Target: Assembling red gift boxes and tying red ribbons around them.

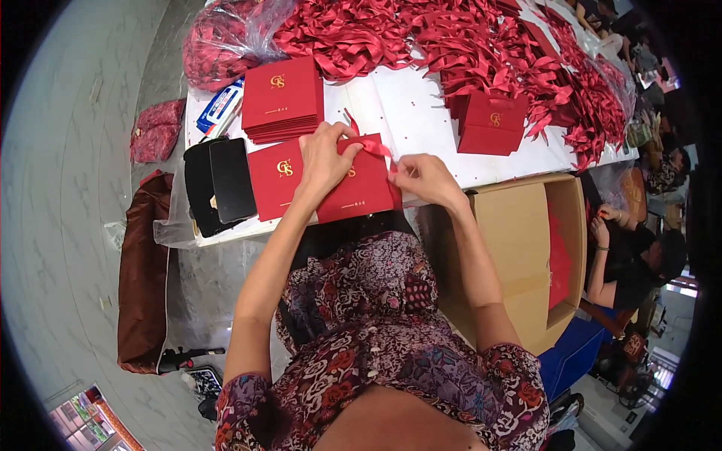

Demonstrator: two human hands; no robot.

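Flat on the near edge of the white table lies a red paper gift bag [365,197] with gold print. A second flat red bag [272,177] lies beside it, partly under my left wrist. A red satin ribbon [378,148] runs across the top edge of the first bag. My left hand [325,159] rests over the bag, its thumb and fingers closed on the ribbon near the bag's top. At the bag's right edge my right hand [429,179] pinches the ribbon's other end between thumb and fingertips. Its exact grip is partly hidden.
A stack of red bags [282,98] stands behind, beside a blue-white packet [220,107] and a black phone [232,180]. Ribboned bags [492,124] and heaped red ribbons [346,37] cover the far table. An open cardboard box [515,248] stands right; a co-worker [639,248] sits beyond.
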